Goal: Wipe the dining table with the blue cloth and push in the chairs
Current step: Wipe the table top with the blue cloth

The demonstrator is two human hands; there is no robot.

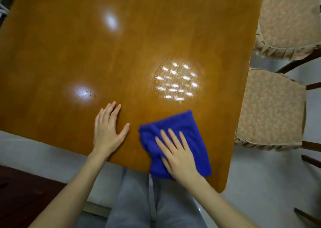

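I can read nothing in my head view: no lettering, label, brand, number or sign.
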